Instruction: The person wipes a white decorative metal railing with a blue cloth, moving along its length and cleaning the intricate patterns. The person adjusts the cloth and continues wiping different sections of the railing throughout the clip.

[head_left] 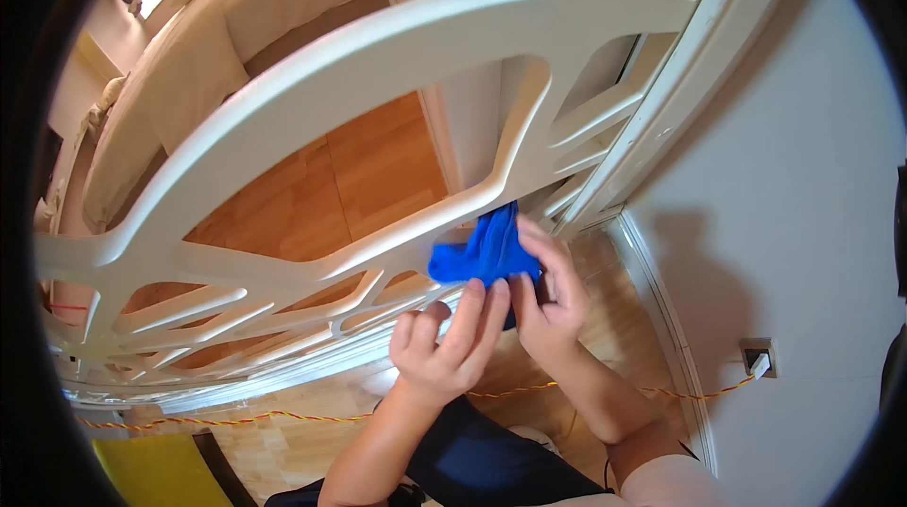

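A bright blue cloth [489, 252] is bunched against a white cut-out lattice panel [397, 223], its upper end passing behind the edge of a rail. My right hand [556, 294] grips the cloth's right side, thumb and fingers curled about its folds. At the lower edge, two extended fingertips of my left hand [446, 351] press on the cloth while the other fingers curl in. The left thumb is hidden. One end of the cloth sticks out to the left, over the panel's lower bars.
A red-and-yellow twisted cord [283, 416] crosses the wooden floor [297, 457] to a plug in a wall socket [759, 358]. The grey wall [801, 174] rises at right. Behind the panel stands a cream-covered sofa or bed [212, 46]. A yellow-green item [149, 468] lies lower left.
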A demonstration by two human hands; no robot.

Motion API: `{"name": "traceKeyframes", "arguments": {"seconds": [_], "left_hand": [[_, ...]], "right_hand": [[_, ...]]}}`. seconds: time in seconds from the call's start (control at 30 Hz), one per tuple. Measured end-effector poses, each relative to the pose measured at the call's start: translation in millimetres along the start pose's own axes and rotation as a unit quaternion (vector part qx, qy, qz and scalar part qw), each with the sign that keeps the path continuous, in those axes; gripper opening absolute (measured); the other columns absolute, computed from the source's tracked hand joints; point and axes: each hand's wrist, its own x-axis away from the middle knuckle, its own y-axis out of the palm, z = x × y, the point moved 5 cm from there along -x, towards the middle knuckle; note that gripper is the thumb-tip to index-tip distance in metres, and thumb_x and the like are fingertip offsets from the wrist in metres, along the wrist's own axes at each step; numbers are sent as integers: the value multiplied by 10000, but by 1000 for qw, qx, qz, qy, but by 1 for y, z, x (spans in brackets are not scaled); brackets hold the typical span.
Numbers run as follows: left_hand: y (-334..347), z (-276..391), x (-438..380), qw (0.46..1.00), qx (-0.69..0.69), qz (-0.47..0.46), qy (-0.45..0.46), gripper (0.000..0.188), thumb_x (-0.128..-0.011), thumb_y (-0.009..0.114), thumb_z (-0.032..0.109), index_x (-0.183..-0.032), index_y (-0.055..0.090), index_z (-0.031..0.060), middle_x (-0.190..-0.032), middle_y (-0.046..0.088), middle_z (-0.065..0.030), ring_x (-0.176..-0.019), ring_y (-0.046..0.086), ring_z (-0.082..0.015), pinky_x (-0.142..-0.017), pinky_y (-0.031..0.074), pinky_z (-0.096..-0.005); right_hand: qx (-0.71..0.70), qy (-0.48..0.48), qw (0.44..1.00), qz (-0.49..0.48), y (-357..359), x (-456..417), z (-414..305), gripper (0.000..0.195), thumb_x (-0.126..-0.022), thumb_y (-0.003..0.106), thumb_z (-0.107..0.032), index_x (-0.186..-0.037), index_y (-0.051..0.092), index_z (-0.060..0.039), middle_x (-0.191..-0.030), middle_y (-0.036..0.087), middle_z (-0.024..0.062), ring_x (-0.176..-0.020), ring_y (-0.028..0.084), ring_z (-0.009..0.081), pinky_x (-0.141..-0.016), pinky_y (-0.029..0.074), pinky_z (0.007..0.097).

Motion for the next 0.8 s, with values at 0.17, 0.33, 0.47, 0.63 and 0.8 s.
{"name": "traceKeyframes", "arguments": {"seconds": [0.17, 0.33, 0.47, 0.63, 0.8], "left_hand": [[5, -20, 17, 996, -74, -52, -26, 286, -804, 720, 131, -1088, 751, 121, -1195, 629, -26, -991, 599, -249, -738, 430, -369], [22, -16, 32, 996, -68, -52, -38, 323, -811, 665, 192, -1122, 751, 169, -1229, 597, 59, -933, 575, -212, -740, 420, -356], [44, -3, 34, 992, -53, -111, -34, 416, -837, 630, 206, -1247, 670, 152, -1231, 587, 44, -901, 568, -165, -650, 359, -321], [55, 15, 32, 988, -18, -145, -40, 430, -821, 597, 125, -1244, 679, 113, -1290, 599, -9, -760, 511, -175, -653, 377, -308], [31, -12, 15, 993, -66, -96, -36, 368, -842, 599, 154, -1188, 725, 150, -1397, 564, 45, -734, 507, -165, -608, 360, -280]], "right_hand": [[51, -69, 996, -26, 45, -6, -17, 512, -753, 647, 84, -1256, 555, 61, -1287, 584, 222, -1003, 556, 391, -910, 452, 447], [142, -120, 981, -63, 37, -10, -14, 553, -694, 661, 76, -1239, 572, 54, -1266, 594, 214, -947, 564, 391, -875, 476, 457], [227, -126, 961, -100, 24, -14, -1, 463, -765, 654, 40, -1222, 583, 46, -1196, 616, 207, -978, 577, 378, -870, 489, 437], [269, -113, 948, -127, 2, -8, 20, 506, -739, 658, 56, -1238, 583, 35, -1197, 624, 180, -1007, 581, 377, -884, 493, 435], [125, -113, 976, -137, 15, -24, 4, 558, -697, 627, 111, -1248, 580, 33, -1193, 623, 182, -1006, 584, 375, -882, 497, 424]]}}
